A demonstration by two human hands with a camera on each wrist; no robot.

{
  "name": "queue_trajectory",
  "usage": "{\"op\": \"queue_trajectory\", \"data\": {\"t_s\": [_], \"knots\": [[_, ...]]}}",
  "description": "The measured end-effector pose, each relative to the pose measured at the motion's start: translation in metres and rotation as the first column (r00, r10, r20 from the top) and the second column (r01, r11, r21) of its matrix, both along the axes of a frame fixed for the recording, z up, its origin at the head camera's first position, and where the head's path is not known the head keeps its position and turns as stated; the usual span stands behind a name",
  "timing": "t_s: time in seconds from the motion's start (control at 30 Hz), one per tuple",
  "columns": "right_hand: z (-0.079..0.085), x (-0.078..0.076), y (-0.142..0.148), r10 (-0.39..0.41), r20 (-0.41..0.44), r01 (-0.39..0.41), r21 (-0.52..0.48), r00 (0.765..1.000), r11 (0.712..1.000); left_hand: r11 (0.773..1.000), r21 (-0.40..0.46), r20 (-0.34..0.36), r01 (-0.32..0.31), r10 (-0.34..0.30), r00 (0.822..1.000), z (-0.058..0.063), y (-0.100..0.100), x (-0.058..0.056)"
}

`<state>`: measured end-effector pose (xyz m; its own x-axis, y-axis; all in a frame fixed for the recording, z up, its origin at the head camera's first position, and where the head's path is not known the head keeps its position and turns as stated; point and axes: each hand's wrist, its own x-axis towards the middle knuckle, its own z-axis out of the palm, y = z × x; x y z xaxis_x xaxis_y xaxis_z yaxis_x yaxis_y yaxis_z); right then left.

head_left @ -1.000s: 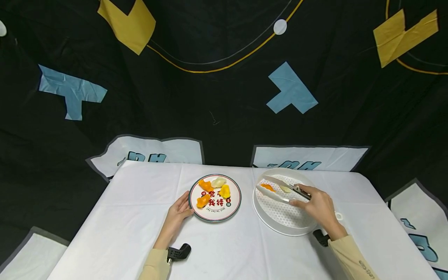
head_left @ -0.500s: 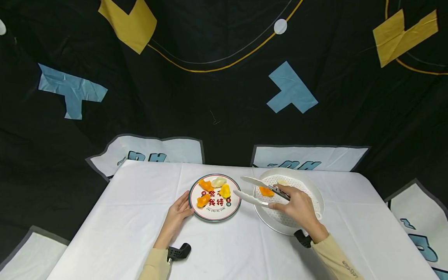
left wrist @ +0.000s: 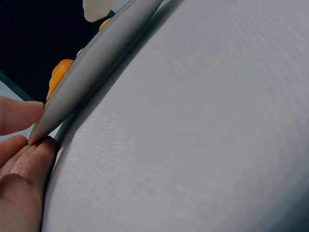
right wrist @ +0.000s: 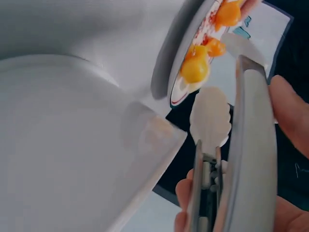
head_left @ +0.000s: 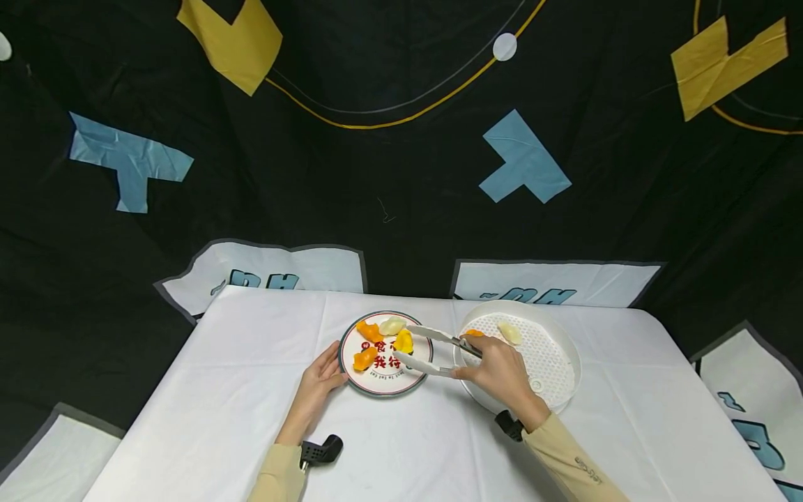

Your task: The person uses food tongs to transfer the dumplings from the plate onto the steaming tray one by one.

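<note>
My left hand [head_left: 316,388] holds the near-left rim of a round plate [head_left: 369,383] with red lettering; in the left wrist view the thumb lies above the edge and the fingers under it. On the plate are two orange dumpling-like pieces [head_left: 364,359], a yellow one [head_left: 403,341] and a pale one [head_left: 392,325]. My right hand [head_left: 504,373] grips metal tongs [head_left: 439,335]. Their spread tips reach over the plate's right side, on either side of the yellow piece, with nothing pinched. In the right wrist view the tongs [right wrist: 255,145] look large and close.
Right of the plate stands a white round steamer [head_left: 569,355] with a perforated liner. Inside lie a pale piece [head_left: 510,332] and an orange piece [head_left: 474,332] partly hidden behind my right hand. A white cloth [head_left: 207,418] covers the table; a dark curtain [head_left: 376,188] hangs behind.
My right hand has carried the spread tongs left, from inside the steamer to over the plate. Pieces in the steamer have come into fuller view. My left hand and the plate stay put.
</note>
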<state>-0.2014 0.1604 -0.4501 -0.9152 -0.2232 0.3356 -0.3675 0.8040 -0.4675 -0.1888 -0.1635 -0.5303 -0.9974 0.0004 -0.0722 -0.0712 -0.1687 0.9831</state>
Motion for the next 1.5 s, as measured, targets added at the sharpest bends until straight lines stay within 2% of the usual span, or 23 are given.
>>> {"op": "queue_trajectory", "data": {"t_s": [0.13,0.53,1.03,1.27,1.5], "knots": [[-0.002,-0.001,-0.008,-0.016,0.008,0.016,0.031,1.000,0.999,1.000,-0.004,0.000,0.000,0.000,1.000,0.001,0.000,0.000],[-0.007,-0.005,-0.023,-0.009,-0.040,0.013,0.097,0.999,0.995,1.000,0.005,-0.004,0.007,-0.007,1.000,0.002,0.000,0.001],[-0.012,-0.004,-0.022,0.005,-0.083,0.001,0.081,0.997,0.997,1.000,-0.010,-0.001,0.016,-0.016,1.000,0.003,-0.001,0.001],[-0.005,-0.002,-0.015,0.019,-0.111,-0.016,0.028,0.994,0.999,1.000,0.008,-0.005,0.016,-0.016,1.000,0.003,-0.001,0.001],[0.008,-0.001,-0.002,0.041,-0.143,-0.038,0.022,0.989,0.999,1.000,0.016,-0.003,0.014,-0.014,1.000,0.002,-0.001,0.001]]}}
